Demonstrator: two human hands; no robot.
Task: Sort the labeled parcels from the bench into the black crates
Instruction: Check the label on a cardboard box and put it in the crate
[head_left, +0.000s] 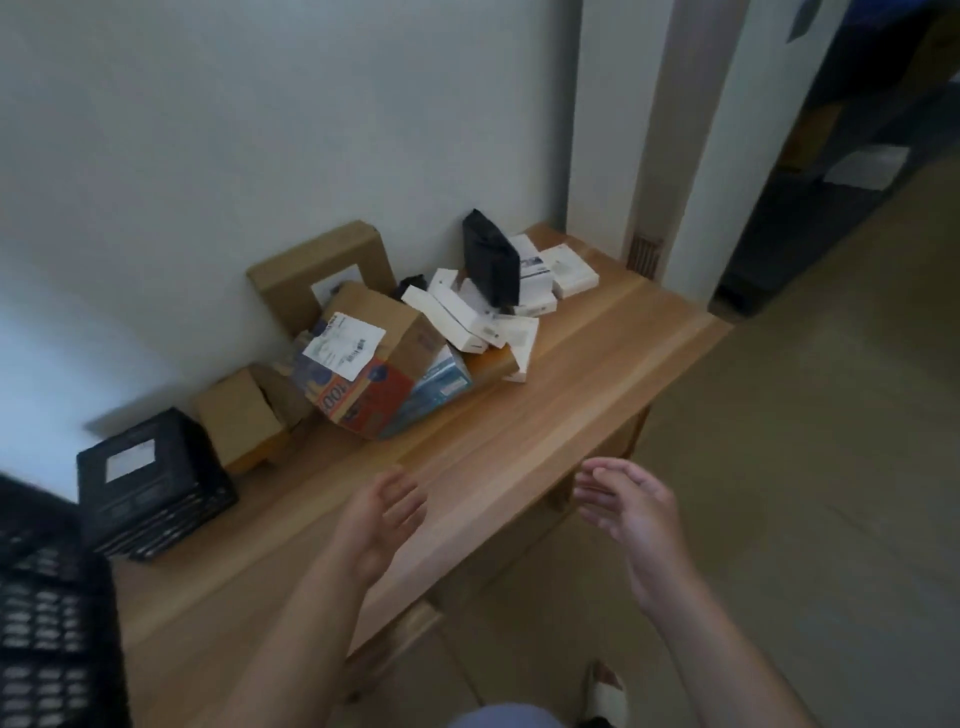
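Lying well beyond both hands' fingers (400, 499), parcels (363, 364) crowd the bench (571, 374).

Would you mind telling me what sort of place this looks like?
Probably a small mailroom or parcel-sorting corner indoors: a wooden bench against a wall carries a heap of labeled parcels, with black crates at its end.
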